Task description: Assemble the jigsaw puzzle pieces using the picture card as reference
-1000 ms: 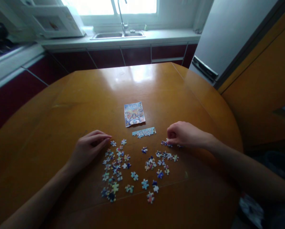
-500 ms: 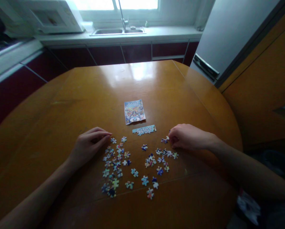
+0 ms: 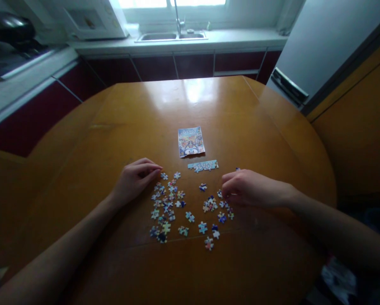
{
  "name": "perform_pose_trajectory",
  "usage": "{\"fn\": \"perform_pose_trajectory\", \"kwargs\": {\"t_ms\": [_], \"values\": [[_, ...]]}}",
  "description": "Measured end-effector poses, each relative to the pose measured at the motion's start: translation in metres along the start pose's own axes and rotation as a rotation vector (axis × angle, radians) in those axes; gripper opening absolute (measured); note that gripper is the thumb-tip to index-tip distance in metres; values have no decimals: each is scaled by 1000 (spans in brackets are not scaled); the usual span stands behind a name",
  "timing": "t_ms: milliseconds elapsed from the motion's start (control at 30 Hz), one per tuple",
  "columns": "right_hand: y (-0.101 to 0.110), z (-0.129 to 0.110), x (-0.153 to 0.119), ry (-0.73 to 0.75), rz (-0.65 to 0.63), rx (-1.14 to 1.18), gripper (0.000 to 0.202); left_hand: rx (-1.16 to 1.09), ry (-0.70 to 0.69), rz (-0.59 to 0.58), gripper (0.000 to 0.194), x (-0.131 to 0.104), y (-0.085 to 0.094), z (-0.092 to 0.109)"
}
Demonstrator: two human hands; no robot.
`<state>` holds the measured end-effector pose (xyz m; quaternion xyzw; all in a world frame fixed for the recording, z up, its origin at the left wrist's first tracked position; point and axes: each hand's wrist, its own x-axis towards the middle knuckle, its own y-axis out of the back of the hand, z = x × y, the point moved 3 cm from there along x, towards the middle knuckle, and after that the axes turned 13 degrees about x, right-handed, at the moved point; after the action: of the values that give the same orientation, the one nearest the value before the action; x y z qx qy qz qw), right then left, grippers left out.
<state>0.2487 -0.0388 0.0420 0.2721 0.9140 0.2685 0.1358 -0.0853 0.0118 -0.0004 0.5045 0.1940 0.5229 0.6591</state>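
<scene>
My left hand (image 3: 135,178) rests on the table at the left of the loose jigsaw pieces (image 3: 167,205), thumb and fingers pressed together. Its fingertips are close to one piece (image 3: 163,176); whether anything is between them cannot be seen. Over the right-hand group of pieces is my right hand (image 3: 244,186), fingers curled downward and covering several of them. What those fingers touch or hold is hidden. A joined strip of puzzle (image 3: 203,165), pale blue with lettering, lies beyond the pieces. Behind it is a colourful picture sheet (image 3: 191,142).
The wooden table (image 3: 139,118) has rounded sides and a glossy top. Past it stands a counter (image 3: 241,39) with a sink (image 3: 158,37) and a microwave (image 3: 91,21). A fridge (image 3: 320,46) is at the right, a stove (image 3: 18,55) at the far left.
My right hand has moved left and nearer to me over the pieces, uncovering a blue piece behind it. My left hand keeps its place by the pieces. The whole view has shifted slightly.
</scene>
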Motion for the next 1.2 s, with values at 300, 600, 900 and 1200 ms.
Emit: {"fn": "perform_pose_trajectory", "kwargs": {"t_ms": [300, 600, 900, 1200], "values": [[-38, -17, 12, 186, -107, 22, 9, -26, 8, 2, 21, -1, -1, 0], [-49, -17, 13, 239, -226, -105, 12, -61, 15, -1, 18, -1, -2, 1], [-49, -13, 16, 203, -102, -44, 13, -68, 8, 4, 16, -2, -2, 2], [-66, -4, 24, 225, 3, -131, 17, -86, -15, 14, 15, -3, -1, 5]]}}
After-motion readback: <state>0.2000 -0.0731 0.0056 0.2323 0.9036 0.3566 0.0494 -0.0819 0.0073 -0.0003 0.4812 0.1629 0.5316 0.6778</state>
